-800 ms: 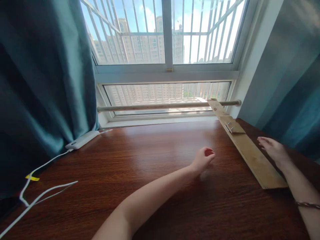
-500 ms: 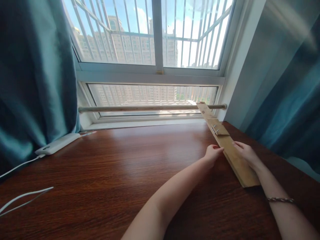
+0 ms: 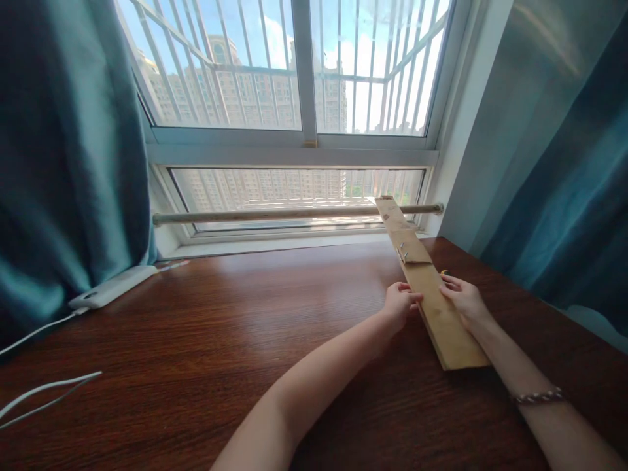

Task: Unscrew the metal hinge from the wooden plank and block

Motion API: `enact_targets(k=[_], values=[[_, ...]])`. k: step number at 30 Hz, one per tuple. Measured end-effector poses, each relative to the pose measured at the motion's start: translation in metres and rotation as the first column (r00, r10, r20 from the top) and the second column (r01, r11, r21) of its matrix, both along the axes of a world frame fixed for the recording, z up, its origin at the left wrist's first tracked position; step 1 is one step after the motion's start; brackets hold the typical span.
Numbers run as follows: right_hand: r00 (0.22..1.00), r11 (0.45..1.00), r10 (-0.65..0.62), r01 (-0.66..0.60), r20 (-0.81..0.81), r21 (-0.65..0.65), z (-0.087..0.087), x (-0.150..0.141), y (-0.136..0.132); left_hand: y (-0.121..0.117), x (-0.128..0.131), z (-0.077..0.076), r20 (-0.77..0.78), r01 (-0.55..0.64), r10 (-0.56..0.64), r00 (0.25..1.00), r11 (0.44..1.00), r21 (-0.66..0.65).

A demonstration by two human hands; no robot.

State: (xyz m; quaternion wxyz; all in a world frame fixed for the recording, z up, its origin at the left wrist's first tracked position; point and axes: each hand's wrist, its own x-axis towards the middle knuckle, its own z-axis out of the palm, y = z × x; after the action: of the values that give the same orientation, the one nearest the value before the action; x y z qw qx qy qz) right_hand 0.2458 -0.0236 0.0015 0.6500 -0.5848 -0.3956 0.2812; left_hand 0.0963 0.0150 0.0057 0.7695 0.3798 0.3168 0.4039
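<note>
A long light wooden plank lies slanted on the dark wooden table, its far end resting on a wooden rod across the window. A smaller wooden piece with metal nails sits on top of it. My left hand grips the plank's left edge, fingers curled over it. On the opposite edge my right hand holds the plank, with a braided bracelet on that wrist. A small yellow thing peeks out by my right fingers.
A white power bank with white cables lies at the table's left, beside a teal curtain. Another teal curtain hangs at the right. The barred window fills the back.
Both hands came in from either side and took hold of the plank's edges. The plank has shifted a little to the left. The camera view swung right.
</note>
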Motion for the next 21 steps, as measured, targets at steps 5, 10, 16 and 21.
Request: enact_targets(k=[5, 10, 16, 21], values=[[0.932, 0.965, 0.263, -0.259, -0.248, 0.052, 0.009, -0.074, -0.017, -0.015, -0.086, 0.012, -0.021, -0.017, 0.019, 1.0, 0.998, 0.058], [0.83, 0.905, 0.419, -0.415, -0.369, 0.095, 0.007, -0.146, -0.03, -0.029, -0.165, 0.013, -0.077, -0.031, 0.039, 0.996, 0.994, 0.103], [0.796, 0.867, 0.486, -0.492, -0.361, 0.083, 0.007, -0.206, -0.026, -0.036, -0.222, 0.012, -0.111, -0.109, 0.124, 0.986, 0.985, 0.133], [0.767, 0.842, 0.522, -0.534, -0.372, 0.08, 0.008, -0.225, -0.021, -0.037, -0.244, 0.011, -0.11, -0.128, 0.144, 0.983, 0.982, 0.14]])
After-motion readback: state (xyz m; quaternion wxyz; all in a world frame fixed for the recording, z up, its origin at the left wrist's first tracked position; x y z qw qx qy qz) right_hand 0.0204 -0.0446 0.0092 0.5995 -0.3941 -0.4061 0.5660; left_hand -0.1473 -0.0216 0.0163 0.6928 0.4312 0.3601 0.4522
